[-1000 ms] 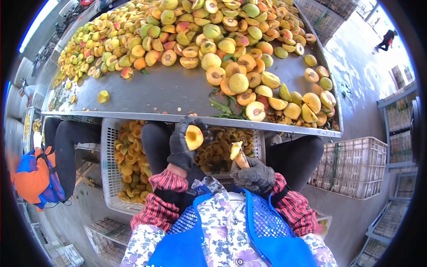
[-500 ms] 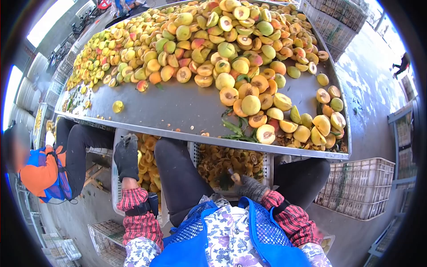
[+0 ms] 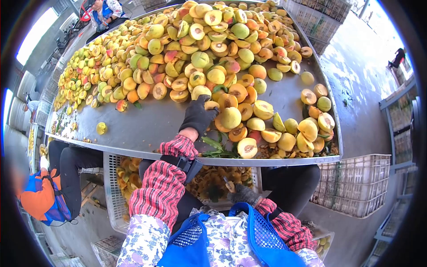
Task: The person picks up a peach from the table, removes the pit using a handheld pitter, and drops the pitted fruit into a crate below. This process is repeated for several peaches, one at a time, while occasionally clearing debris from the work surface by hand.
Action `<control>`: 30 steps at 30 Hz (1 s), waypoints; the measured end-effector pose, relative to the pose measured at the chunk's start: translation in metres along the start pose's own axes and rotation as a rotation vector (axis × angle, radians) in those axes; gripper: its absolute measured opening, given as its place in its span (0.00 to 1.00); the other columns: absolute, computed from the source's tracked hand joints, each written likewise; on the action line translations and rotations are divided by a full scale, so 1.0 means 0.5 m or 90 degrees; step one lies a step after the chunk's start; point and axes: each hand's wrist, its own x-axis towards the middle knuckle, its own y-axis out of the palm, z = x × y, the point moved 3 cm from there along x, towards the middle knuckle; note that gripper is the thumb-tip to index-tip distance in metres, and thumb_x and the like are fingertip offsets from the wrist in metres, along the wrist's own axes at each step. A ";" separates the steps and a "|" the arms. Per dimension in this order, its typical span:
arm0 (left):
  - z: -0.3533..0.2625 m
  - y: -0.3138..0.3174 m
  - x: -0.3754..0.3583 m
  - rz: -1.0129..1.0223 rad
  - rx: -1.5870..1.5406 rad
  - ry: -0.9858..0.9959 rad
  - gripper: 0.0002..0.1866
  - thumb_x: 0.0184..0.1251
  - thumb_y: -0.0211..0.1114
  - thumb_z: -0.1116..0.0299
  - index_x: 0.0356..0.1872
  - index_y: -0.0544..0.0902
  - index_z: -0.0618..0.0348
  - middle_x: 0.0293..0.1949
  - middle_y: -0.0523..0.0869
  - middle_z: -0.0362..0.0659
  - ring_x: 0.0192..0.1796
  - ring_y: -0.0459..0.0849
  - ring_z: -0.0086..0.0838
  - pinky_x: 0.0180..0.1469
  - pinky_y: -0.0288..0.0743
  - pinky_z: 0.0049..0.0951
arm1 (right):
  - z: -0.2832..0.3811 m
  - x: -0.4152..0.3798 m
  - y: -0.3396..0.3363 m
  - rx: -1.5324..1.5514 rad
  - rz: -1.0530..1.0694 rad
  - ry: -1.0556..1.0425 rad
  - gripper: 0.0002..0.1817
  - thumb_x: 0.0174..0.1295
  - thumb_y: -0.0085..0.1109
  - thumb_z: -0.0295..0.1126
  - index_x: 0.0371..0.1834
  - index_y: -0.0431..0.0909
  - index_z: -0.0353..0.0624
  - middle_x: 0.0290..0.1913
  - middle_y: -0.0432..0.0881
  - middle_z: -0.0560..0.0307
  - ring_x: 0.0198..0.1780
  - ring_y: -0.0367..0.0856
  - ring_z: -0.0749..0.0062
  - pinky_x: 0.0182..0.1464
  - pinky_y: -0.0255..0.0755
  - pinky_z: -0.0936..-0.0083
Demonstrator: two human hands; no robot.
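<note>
Seemingly, left hand (image 3: 198, 115) fingers (image 3: 205, 103) touch a peach half (image 3: 211, 106) (partly hidden).

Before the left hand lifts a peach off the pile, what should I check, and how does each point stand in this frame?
1. Left hand on the pile: ok, the glove rests on peach halves at the heap's near edge.
2. Fingers closed on one fruit: cannot tell, the glove hides it.
3. Right hand out of the way: ok, low by the lap under the table.
4. Tool in right hand: ok, a small knife-like tool sticks up.
5. Basket below the table edge: ok, holds cut fruit.
</note>
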 end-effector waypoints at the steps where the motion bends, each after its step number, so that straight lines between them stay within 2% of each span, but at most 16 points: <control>1: 0.017 0.008 0.006 0.035 -0.015 0.014 0.24 0.48 0.68 0.59 0.47 0.75 0.56 0.37 0.80 0.55 0.44 0.78 0.46 0.46 0.72 0.38 | 0.012 -0.008 -0.003 0.035 0.010 -0.014 0.20 0.52 0.61 0.41 0.40 0.72 0.36 0.31 0.78 0.48 0.36 0.76 0.65 0.38 0.68 0.69; 4: 0.023 0.013 0.006 0.134 -0.064 -0.054 0.23 0.50 0.67 0.63 0.47 0.74 0.58 0.37 0.80 0.50 0.39 0.81 0.32 0.39 0.76 0.31 | 0.045 -0.024 -0.018 0.146 0.006 -0.063 0.16 0.54 0.60 0.37 0.40 0.72 0.38 0.30 0.77 0.56 0.35 0.74 0.74 0.37 0.68 0.74; 7: 0.015 0.017 -0.013 0.129 -0.132 -0.101 0.19 0.51 0.66 0.66 0.45 0.74 0.58 0.37 0.80 0.46 0.37 0.80 0.27 0.37 0.76 0.27 | 0.055 -0.034 -0.024 0.278 -0.067 -0.101 0.13 0.55 0.59 0.35 0.40 0.73 0.39 0.29 0.76 0.60 0.33 0.73 0.79 0.36 0.68 0.77; 10: 0.048 0.014 -0.043 0.077 -0.392 -0.090 0.18 0.50 0.65 0.70 0.43 0.74 0.59 0.37 0.79 0.44 0.37 0.79 0.25 0.34 0.76 0.25 | 0.124 -0.090 -0.069 0.404 -0.138 -0.143 0.13 0.55 0.59 0.34 0.41 0.73 0.40 0.27 0.76 0.60 0.31 0.73 0.81 0.34 0.69 0.78; 11: 0.043 0.004 -0.066 0.041 -0.618 -0.074 0.19 0.48 0.65 0.73 0.44 0.74 0.61 0.37 0.79 0.42 0.37 0.79 0.24 0.35 0.76 0.23 | 0.140 -0.104 -0.082 0.446 -0.161 -0.166 0.13 0.56 0.58 0.34 0.41 0.73 0.41 0.27 0.75 0.62 0.31 0.72 0.82 0.34 0.69 0.79; 12: 0.025 -0.024 -0.098 0.054 -0.704 -0.182 0.20 0.48 0.63 0.75 0.47 0.73 0.63 0.39 0.79 0.43 0.39 0.79 0.25 0.41 0.76 0.24 | 0.152 -0.113 -0.094 0.488 -0.183 -0.187 0.13 0.56 0.58 0.33 0.42 0.73 0.41 0.27 0.74 0.64 0.32 0.71 0.84 0.33 0.69 0.81; 14: 0.001 -0.059 -0.173 0.144 -0.867 -0.264 0.20 0.50 0.61 0.74 0.48 0.74 0.64 0.41 0.80 0.44 0.42 0.79 0.26 0.49 0.74 0.25 | 0.174 -0.115 -0.122 0.413 -0.207 -0.197 0.14 0.56 0.59 0.33 0.42 0.72 0.41 0.29 0.74 0.64 0.33 0.71 0.85 0.34 0.69 0.83; 17: -0.031 -0.064 -0.252 0.097 -0.823 -0.130 0.19 0.51 0.60 0.74 0.48 0.75 0.63 0.42 0.80 0.42 0.44 0.78 0.25 0.50 0.72 0.25 | 0.234 -0.103 -0.125 0.368 -0.235 -0.202 0.15 0.54 0.61 0.33 0.42 0.72 0.41 0.30 0.75 0.62 0.34 0.71 0.84 0.34 0.69 0.82; 19: -0.058 -0.052 -0.303 0.099 -0.835 -0.153 0.19 0.54 0.59 0.73 0.49 0.74 0.61 0.49 0.77 0.42 0.51 0.74 0.25 0.54 0.67 0.25 | 0.246 -0.071 -0.101 0.297 -0.287 -0.233 0.17 0.51 0.63 0.32 0.43 0.72 0.41 0.33 0.76 0.59 0.34 0.72 0.80 0.35 0.70 0.78; 20: -0.059 -0.050 -0.317 0.087 -0.857 -0.177 0.18 0.55 0.58 0.73 0.50 0.74 0.62 0.50 0.76 0.42 0.52 0.73 0.25 0.55 0.67 0.25 | 0.259 -0.066 -0.096 0.270 -0.297 -0.315 0.18 0.50 0.64 0.32 0.43 0.72 0.40 0.33 0.76 0.59 0.34 0.74 0.77 0.36 0.71 0.76; 22: -0.060 -0.054 -0.336 0.080 -0.905 -0.223 0.18 0.59 0.56 0.73 0.52 0.72 0.62 0.52 0.75 0.43 0.54 0.71 0.26 0.57 0.65 0.26 | 0.263 -0.059 -0.080 0.235 -0.317 -0.279 0.19 0.50 0.65 0.31 0.44 0.71 0.39 0.34 0.77 0.59 0.35 0.75 0.77 0.37 0.72 0.77; 24: -0.069 -0.078 -0.342 0.098 -0.855 -0.152 0.18 0.61 0.53 0.74 0.53 0.70 0.63 0.53 0.74 0.44 0.55 0.71 0.29 0.57 0.65 0.28 | 0.285 -0.079 -0.067 0.270 -0.292 -0.196 0.18 0.49 0.65 0.29 0.43 0.71 0.39 0.33 0.77 0.59 0.35 0.76 0.77 0.39 0.72 0.79; 25: -0.073 -0.084 -0.343 0.112 -0.830 -0.116 0.18 0.62 0.52 0.75 0.54 0.69 0.64 0.53 0.73 0.45 0.56 0.71 0.31 0.58 0.65 0.29 | 0.278 -0.072 -0.065 0.201 -0.317 -0.266 0.16 0.51 0.61 0.27 0.43 0.72 0.39 0.31 0.76 0.61 0.31 0.74 0.80 0.32 0.70 0.81; 26: -0.066 -0.079 -0.346 0.042 -0.761 -0.046 0.17 0.63 0.52 0.73 0.53 0.71 0.63 0.51 0.74 0.43 0.54 0.72 0.27 0.56 0.66 0.27 | 0.266 -0.062 -0.063 0.133 -0.343 -0.335 0.13 0.53 0.58 0.26 0.43 0.73 0.40 0.28 0.76 0.63 0.26 0.73 0.82 0.25 0.69 0.83; 28: -0.060 -0.069 -0.356 -0.085 -0.616 0.089 0.15 0.65 0.52 0.69 0.51 0.74 0.61 0.48 0.76 0.39 0.48 0.73 0.19 0.51 0.68 0.21 | 0.259 -0.056 -0.062 0.067 -0.344 -0.366 0.13 0.52 0.58 0.25 0.42 0.73 0.40 0.28 0.76 0.62 0.25 0.73 0.82 0.25 0.68 0.83; 30: -0.056 -0.054 -0.370 -0.029 -0.734 -0.082 0.15 0.67 0.51 0.66 0.51 0.75 0.62 0.46 0.78 0.40 0.48 0.75 0.20 0.51 0.68 0.22 | 0.258 -0.051 -0.056 -0.002 -0.364 -0.410 0.13 0.51 0.59 0.25 0.41 0.73 0.39 0.28 0.76 0.61 0.26 0.73 0.81 0.25 0.69 0.82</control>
